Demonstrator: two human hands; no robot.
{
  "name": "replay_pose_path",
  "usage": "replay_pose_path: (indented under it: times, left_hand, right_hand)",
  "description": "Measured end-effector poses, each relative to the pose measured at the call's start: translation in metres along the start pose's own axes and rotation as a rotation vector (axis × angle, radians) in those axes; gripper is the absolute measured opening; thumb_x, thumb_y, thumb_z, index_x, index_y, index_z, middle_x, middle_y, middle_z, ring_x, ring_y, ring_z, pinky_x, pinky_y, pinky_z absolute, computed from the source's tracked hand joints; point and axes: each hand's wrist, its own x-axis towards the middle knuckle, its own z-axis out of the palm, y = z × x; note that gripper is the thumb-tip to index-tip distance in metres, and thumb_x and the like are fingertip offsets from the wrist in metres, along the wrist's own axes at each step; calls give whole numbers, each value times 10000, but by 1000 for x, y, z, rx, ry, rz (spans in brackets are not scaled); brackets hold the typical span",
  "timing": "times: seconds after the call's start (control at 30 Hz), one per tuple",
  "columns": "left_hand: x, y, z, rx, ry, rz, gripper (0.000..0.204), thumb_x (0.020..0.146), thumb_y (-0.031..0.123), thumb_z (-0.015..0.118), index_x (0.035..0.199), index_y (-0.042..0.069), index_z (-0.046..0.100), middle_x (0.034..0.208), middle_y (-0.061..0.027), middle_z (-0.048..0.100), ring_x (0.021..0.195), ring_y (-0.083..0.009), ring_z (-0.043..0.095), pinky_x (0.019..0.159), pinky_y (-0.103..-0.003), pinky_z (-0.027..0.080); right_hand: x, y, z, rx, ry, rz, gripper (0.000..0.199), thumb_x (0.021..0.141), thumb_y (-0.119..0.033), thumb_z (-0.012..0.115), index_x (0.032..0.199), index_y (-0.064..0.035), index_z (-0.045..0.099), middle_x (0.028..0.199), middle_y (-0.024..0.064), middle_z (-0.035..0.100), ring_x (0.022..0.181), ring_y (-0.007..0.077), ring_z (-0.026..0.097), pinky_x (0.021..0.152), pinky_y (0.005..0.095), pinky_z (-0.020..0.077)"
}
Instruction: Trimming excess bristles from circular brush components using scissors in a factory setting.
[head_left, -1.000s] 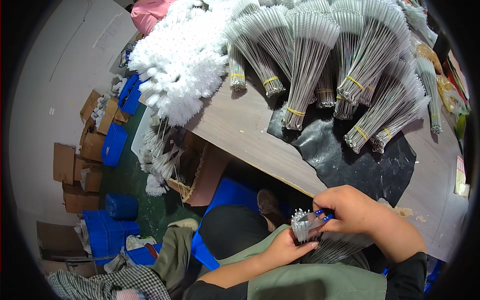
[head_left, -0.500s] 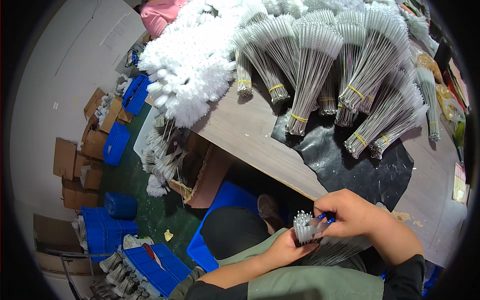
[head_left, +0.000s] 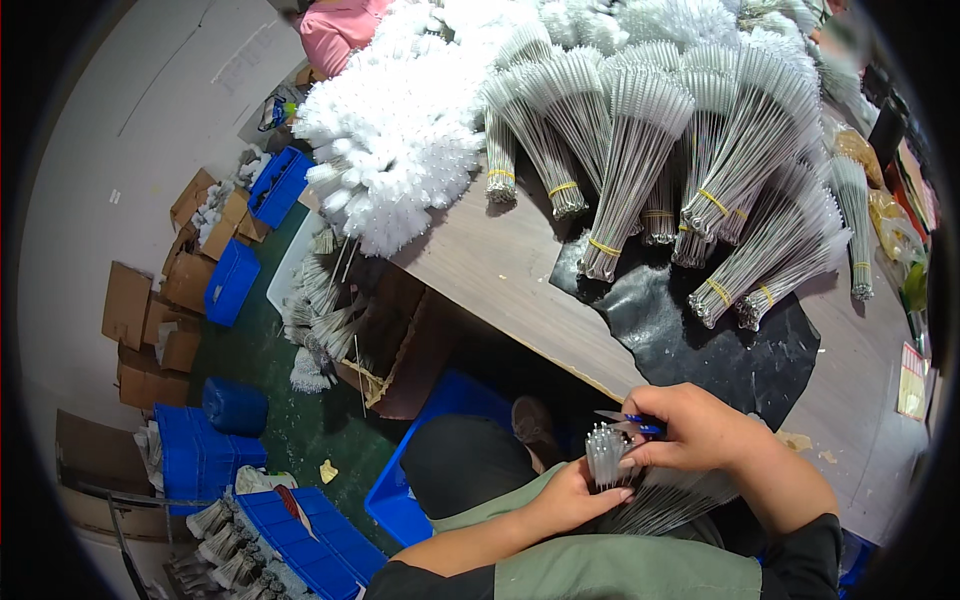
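My left hand (head_left: 572, 497) is closed around a bundle of thin wire brushes (head_left: 607, 458), low over my lap. The white bristle tips point up and the grey wire stems trail away to the right. In my right hand (head_left: 692, 428) is a pair of blue-handled scissors (head_left: 648, 430), its metal blades apart just above the bristle tips. My right fingertips also reach the side of the bundle. On the table, the nearest things are a black sheet (head_left: 715, 345) and brush bundles tied with yellow bands (head_left: 640, 160).
A large pile of loose white brushes (head_left: 390, 140) covers the table's (head_left: 500, 255) far left. Beside my leg are a blue crate (head_left: 395, 505) and an open cardboard box (head_left: 400, 345). Further left stand blue bins (head_left: 200, 455) and cardboard cartons (head_left: 150, 375). A person in pink (head_left: 338, 35) is at the back.
The scissors have turned so their blades now point left over the bristle tips, away from the bundle's side. My right hand has shifted slightly; the left keeps its hold. The view has tilted a little.
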Motion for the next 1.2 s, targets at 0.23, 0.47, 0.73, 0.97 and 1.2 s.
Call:
replay_pose_path:
  times: [0.23, 0.47, 0.73, 0.97, 1.2]
  left_hand:
    - [-3, 10, 4, 38, -4, -11, 377, 887, 70, 637, 1229, -15, 503, 1082, -58, 616, 970, -118, 611, 876, -277, 497]
    - [-4, -5, 0, -28, -20, -8, 387, 879, 87, 653, 1223, -6, 503, 1102, -55, 604, 986, -112, 582, 897, -279, 472]
    - [-5, 1, 3, 46, -4, 49, 476, 846, 116, 709, 1257, -1, 501, 1156, -46, 576, 1058, -112, 537, 943, -282, 432]
    - [-6, -7, 4, -37, -13, 63, 477, 845, 102, 712, 1259, -8, 503, 1164, -36, 576, 1067, -105, 534, 944, -276, 431]
    - [-4, -6, 1, -193, -39, 26, 481, 844, 85, 706, 1265, -13, 497, 1161, -48, 579, 1055, -115, 543, 943, -286, 439]
  right_hand:
    - [-3, 5, 4, 6, 9, -66, 330, 765, -193, 754, 998, -55, 565, 784, 134, 619, 726, 331, 624, 636, 367, 478]
    - [-4, 0, 2, -15, -37, -62, 319, 761, -200, 758, 971, -51, 570, 774, 131, 611, 704, 314, 606, 632, 359, 468]
    - [-5, 9, 6, 11, -58, -63, 315, 736, -225, 782, 888, -41, 576, 710, 111, 581, 645, 254, 549, 600, 339, 442]
    - [-7, 7, 9, 3, -57, -66, 297, 742, -143, 806, 884, -28, 571, 761, 21, 589, 728, 88, 524, 670, 264, 453]
    - [-6, 3, 12, 143, 23, -105, 286, 750, -52, 770, 950, -36, 566, 837, 10, 605, 760, 88, 555, 714, 257, 471]
